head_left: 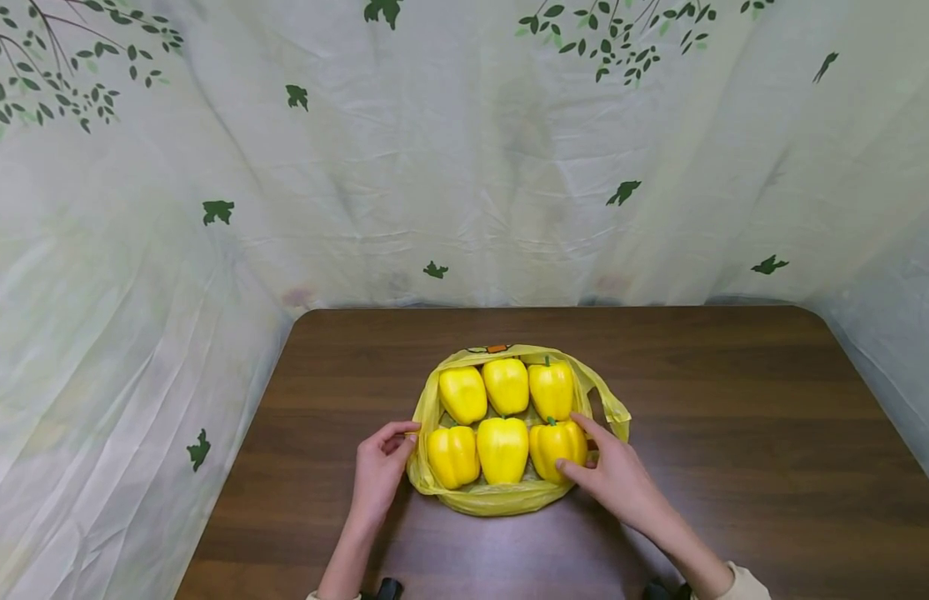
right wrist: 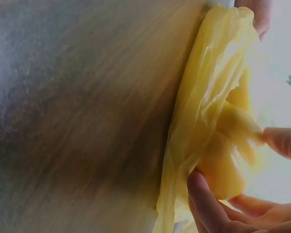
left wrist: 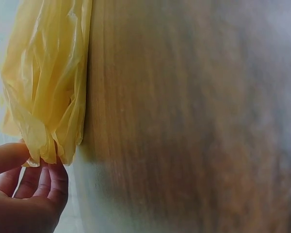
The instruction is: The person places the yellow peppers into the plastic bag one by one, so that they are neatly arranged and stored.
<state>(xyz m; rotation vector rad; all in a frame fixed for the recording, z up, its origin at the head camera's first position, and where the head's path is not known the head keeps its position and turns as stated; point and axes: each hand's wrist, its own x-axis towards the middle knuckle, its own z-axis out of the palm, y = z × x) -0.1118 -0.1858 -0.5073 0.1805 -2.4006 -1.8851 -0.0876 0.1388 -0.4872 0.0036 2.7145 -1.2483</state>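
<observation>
A yellow plastic bag (head_left: 501, 502) lies with its mouth spread wide on the table. Inside it, several yellow bell peppers sit in a back row and a front row. My right hand (head_left: 617, 479) grips the front right bell pepper (head_left: 550, 450), thumb on its near side and fingers at its far right. The right wrist view shows this bell pepper (right wrist: 225, 162) between thumb and fingers, just above the bag's gathered side. At the bag's left edge, my left hand (head_left: 382, 467) pinches the plastic; the crumpled bag (left wrist: 48, 82) hangs over those fingertips in the left wrist view.
The brown wooden table (head_left: 734, 400) extends on both sides of the bag. Behind it and to the left hangs a pale curtain (head_left: 464, 167) with a leaf print. One bag handle (head_left: 617, 412) flops out on the right. Dark wrist gear (head_left: 389, 589) shows at the bottom edge.
</observation>
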